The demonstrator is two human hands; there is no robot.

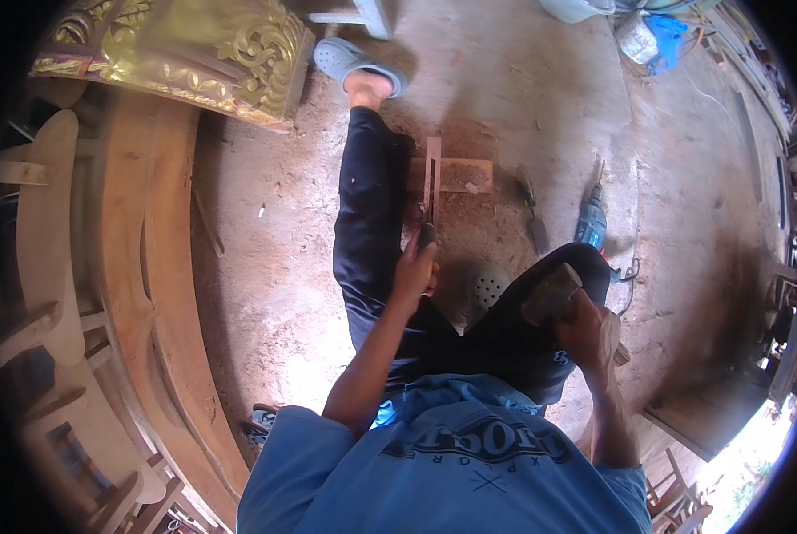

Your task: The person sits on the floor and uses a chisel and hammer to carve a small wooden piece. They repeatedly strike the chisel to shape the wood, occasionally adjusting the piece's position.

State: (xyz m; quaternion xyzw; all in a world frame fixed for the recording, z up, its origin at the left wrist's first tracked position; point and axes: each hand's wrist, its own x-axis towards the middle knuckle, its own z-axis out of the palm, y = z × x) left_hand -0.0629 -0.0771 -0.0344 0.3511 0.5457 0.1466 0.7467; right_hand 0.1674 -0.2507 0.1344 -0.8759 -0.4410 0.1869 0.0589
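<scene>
My left hand (414, 270) is closed around the dark handle of a chisel (428, 233). Its slim blade points away from me, at the near part of a narrow slotted wooden strip (434, 151). That strip lies across a wooden block (479, 171) on the floor, between my legs. My right hand (583, 331) grips a hammer (551, 296) over my bent right knee. The hammer's blocky head faces left, and the end of its wooden handle (623, 354) shows past my wrist. Where exactly the blade meets the strip is too small to tell.
On the floor to the right lie a blue power drill (592, 222) and another slim hand tool (536, 230). Long wooden planks (163, 294) and chair-like wooden parts (52, 231) line the left. A gold carved panel (265, 62) stands far left; a wooden board (710, 414) lies right.
</scene>
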